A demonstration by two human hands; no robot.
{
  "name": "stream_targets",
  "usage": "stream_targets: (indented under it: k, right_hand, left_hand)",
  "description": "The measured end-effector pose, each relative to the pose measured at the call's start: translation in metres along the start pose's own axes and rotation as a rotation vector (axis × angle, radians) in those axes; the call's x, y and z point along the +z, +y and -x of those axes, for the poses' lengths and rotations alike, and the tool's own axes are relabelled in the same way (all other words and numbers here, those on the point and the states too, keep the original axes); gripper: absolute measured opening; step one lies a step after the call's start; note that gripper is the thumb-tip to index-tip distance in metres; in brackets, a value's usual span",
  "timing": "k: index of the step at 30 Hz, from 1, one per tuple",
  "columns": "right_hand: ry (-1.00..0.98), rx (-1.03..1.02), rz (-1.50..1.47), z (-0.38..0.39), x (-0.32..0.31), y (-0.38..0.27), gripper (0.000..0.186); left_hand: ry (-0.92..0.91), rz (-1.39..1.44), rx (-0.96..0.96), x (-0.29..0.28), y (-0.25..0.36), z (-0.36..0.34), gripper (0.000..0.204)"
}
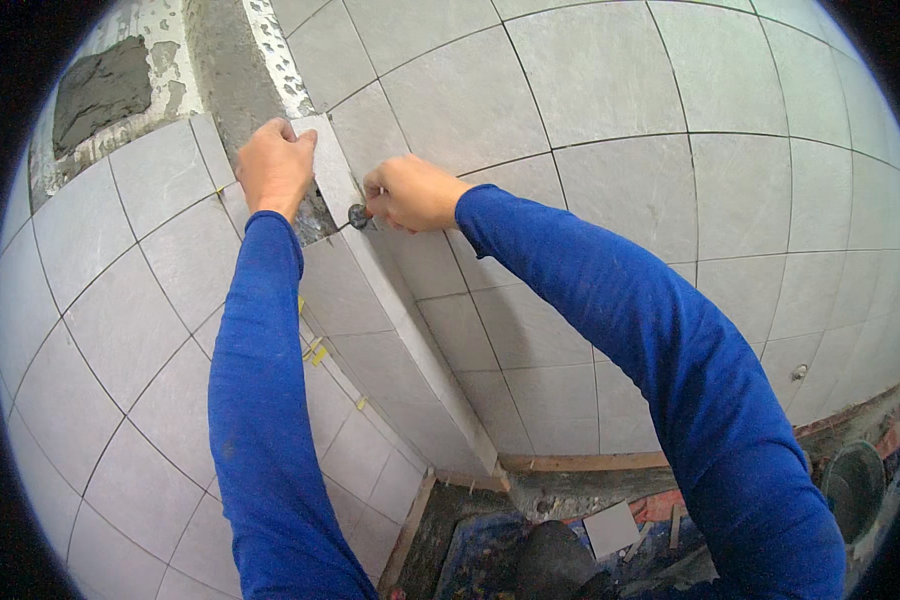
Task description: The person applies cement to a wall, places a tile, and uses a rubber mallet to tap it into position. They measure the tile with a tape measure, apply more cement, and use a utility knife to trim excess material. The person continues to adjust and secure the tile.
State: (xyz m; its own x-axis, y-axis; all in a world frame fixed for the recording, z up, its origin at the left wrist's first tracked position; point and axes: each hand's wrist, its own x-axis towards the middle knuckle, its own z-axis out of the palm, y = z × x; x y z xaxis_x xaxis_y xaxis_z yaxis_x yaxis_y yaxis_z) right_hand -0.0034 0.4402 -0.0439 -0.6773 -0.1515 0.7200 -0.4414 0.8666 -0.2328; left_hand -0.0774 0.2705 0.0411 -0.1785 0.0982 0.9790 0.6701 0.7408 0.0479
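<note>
A narrow light-grey tile [328, 160] stands on the corner column, above a larger grey tile [340, 285]. My left hand [274, 168] is closed at the narrow tile's left edge, its fingertips pressed against it. To the right, my right hand [410, 195] is closed around a small tool with a dark round end [358, 215]. That end lies at the joint under the narrow tile; the rest of it is hidden by my fingers. Dark, rough mortar [313, 215] shows in the gap below my left hand.
Bare cement [232, 75] runs up the column above my hands, beside a mortar patch [100, 95]. Tiled walls flank it, with yellow spacers [315, 352] in a joint. Below lie a loose tile [611, 529], debris and a dark bucket [854, 485].
</note>
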Motion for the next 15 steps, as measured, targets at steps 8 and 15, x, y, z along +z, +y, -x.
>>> stream_targets:
  k: [8, 15]
  right_hand:
    - [-0.037, 0.012, -0.017, -0.004, 0.003, 0.006, 0.013]
    - [0.023, -0.048, 0.120, -0.005, 0.006, 0.010, 0.021]
  left_hand:
    - [-0.076, 0.038, -0.108, -0.012, 0.013, 0.007, 0.036]
    - [0.010, 0.128, -0.116, -0.011, 0.016, 0.018, 0.034]
